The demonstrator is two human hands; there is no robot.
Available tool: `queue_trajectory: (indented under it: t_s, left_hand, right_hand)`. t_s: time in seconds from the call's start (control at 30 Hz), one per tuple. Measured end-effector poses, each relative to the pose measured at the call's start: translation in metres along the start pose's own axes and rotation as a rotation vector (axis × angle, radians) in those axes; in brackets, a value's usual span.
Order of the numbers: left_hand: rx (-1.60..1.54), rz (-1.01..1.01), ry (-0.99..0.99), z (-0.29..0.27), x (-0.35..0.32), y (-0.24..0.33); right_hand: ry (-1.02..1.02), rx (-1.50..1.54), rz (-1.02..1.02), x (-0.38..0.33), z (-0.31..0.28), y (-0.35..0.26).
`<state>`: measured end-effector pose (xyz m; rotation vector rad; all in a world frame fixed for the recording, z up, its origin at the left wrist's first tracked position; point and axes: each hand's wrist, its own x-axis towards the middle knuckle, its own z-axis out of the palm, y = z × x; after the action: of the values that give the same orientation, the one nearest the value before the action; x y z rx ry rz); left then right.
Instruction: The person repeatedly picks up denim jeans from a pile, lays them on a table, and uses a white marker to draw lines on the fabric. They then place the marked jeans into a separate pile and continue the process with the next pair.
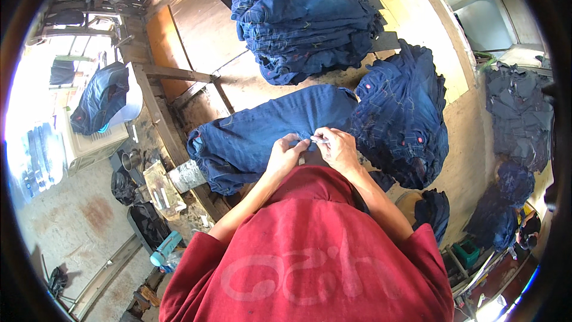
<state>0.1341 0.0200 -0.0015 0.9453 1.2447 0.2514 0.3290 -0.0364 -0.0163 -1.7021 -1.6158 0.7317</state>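
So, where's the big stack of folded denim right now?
In the head view, the big stack of folded denim lies at top centre, beyond the blue denim garment and up and to the left of the crumpled denim heap.

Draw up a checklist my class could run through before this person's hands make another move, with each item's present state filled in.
1. Right hand has a grip on the small pale object: ok. What the object is: cannot tell.
2. Left hand is close beside the right: ok. Whether it pinches cloth: cannot tell.
3. Denim garment lies smooth to its left end: not ok, it is bunched there.
4. Loose denim heap is apart from the garment's right end: not ok, they crowd together.
5. Maroon sleeves are clear of the hands: ok, the forearms are bare.
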Motion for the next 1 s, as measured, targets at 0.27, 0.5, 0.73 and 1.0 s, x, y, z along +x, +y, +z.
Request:
queue_trajectory:
  t_s: [0.27,0.5,0.73,1.0]
  left_hand:
    - [0.299,0.400,0.682,-0.057,-0.057,-0.019]
    - [0.629,-0.019,1.125,-0.146,-0.070,-0.090]
    - [0.486,0.307,1.014,-0.092,-0.066,-0.096]
    - [-0.237,-0.046,0.036,-0.103,-0.074,-0.004]
  right_hand:
    - [0.176,0.148,0.273,-0.008,0.010,0.022]
    - [0.244,1.133,1.464,-0.029,-0.014,0.087]
    - [0.584,0.951,1.357,0.028,-0.009,0.173]
    - [0.805,0.943,1.207,0.094,-0.036,0.238]
